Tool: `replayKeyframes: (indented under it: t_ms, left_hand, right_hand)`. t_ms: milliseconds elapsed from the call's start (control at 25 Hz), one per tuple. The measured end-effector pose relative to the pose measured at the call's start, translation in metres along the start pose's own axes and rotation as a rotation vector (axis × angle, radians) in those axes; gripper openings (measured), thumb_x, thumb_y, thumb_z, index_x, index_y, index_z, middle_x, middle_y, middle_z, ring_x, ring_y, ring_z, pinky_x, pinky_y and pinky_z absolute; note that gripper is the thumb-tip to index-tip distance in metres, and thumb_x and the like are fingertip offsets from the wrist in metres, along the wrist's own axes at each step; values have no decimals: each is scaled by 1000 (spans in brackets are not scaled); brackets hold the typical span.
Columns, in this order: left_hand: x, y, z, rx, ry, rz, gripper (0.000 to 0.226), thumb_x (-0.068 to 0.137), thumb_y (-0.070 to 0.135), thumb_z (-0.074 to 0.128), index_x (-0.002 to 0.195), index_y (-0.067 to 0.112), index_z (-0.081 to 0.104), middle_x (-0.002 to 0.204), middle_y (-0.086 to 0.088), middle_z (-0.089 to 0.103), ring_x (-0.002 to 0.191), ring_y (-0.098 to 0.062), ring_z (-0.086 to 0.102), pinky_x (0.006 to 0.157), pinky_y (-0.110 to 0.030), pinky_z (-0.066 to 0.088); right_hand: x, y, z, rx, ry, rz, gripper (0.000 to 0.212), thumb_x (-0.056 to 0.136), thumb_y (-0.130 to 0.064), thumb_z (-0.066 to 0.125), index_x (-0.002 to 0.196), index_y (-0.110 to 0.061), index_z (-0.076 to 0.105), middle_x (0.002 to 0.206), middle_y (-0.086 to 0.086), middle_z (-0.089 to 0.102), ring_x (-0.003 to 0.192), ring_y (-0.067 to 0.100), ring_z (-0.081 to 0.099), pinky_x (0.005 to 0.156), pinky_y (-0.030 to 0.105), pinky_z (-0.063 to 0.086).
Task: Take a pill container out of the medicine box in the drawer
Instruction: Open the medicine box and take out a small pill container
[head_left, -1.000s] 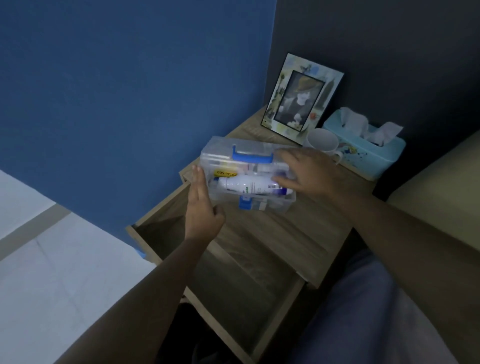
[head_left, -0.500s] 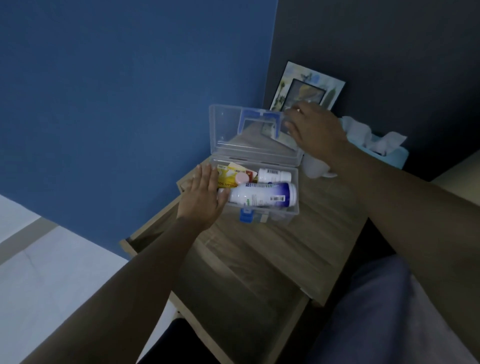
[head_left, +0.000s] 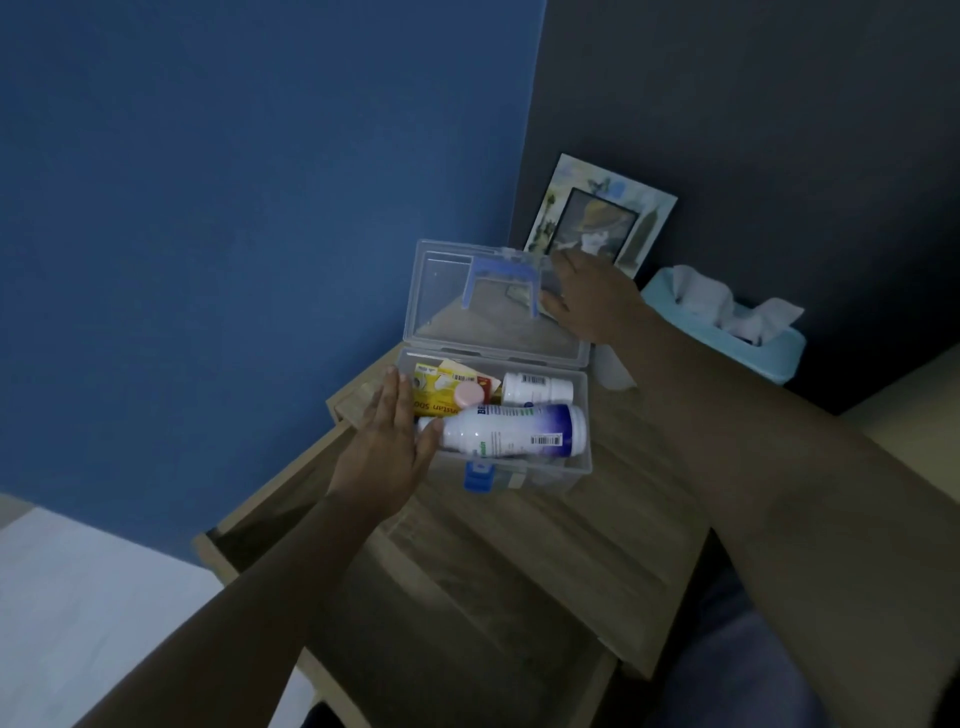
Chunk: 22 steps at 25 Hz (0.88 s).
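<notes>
The clear plastic medicine box (head_left: 581, 462) stands on the wooden nightstand top, its lid (head_left: 441, 301) with a blue handle swung upright. Inside lie a large white bottle with a blue band (head_left: 511, 431), a smaller white pill container (head_left: 537, 388), yellow packets (head_left: 436, 387) and a small pink cap (head_left: 468, 396). My left hand (head_left: 384, 447) lies flat against the box's left end, fingers straight, thumb touching the large bottle's neck. My right hand (head_left: 587, 296) rests on the raised lid's right edge, holding it up.
The nightstand drawer (head_left: 249, 525) stands pulled out below the box, in shadow. Behind the box lean a picture frame (head_left: 602, 213) and a light-blue tissue box (head_left: 737, 327). A blue wall rises on the left; pale floor lies at the lower left.
A second ago the lid was closed with my right hand on top. The lid has been swung up and stands open; my left hand has stayed at the box's left end.
</notes>
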<state>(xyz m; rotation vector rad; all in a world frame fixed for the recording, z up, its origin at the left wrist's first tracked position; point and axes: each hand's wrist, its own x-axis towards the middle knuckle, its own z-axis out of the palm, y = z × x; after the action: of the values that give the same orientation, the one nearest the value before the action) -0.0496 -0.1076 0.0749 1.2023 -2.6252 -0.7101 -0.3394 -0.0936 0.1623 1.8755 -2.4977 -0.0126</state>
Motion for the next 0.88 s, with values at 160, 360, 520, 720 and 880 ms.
replayKeyframes:
  t_ms: [160, 360, 520, 720, 880]
  left_hand:
    - [-1, 2, -1, -6, -8, -17, 70, 98, 45, 27, 149, 5, -1, 160, -12, -4, 148, -21, -3, 117, -32, 5]
    - [-2, 3, -1, 11, -13, -12, 70, 99, 44, 26, 149, 4, -2, 160, -13, -5, 148, -22, -4, 119, -34, 6]
    - [-2, -1, -1, 8, -21, -23, 70, 98, 44, 26, 149, 5, -3, 160, -13, -5, 148, -22, -4, 119, -35, 6]
    - [0, 4, 0, 23, 9, 12, 70, 99, 42, 27, 148, 2, 0, 160, -16, -3, 148, -23, -2, 119, -33, 5]
    - [0, 2, 1, 50, 19, 22, 69, 99, 41, 27, 148, 0, 1, 159, -19, 0, 148, -24, -2, 119, -32, 4]
  right_hand:
    - [-4, -15, 2, 72, 66, -145, 49, 94, -27, 45, 136, -2, 36, 140, 20, 43, 123, 36, 46, 99, 43, 40]
    - [-15, -46, 7, 203, -208, -436, 33, 91, -22, 55, 121, -8, 57, 122, 14, 61, 110, 28, 57, 95, 37, 43]
    - [-10, -67, 16, 178, -308, -501, 37, 86, -22, 63, 121, -12, 59, 121, 9, 62, 112, 23, 54, 87, 29, 37]
    - [-6, -67, 13, 119, -326, -546, 41, 82, -28, 67, 122, -20, 61, 114, 8, 60, 106, 22, 52, 80, 29, 37]
    - [-9, -76, 15, 95, -381, -613, 37, 83, -24, 66, 119, -21, 62, 112, 8, 58, 105, 23, 52, 87, 36, 43]
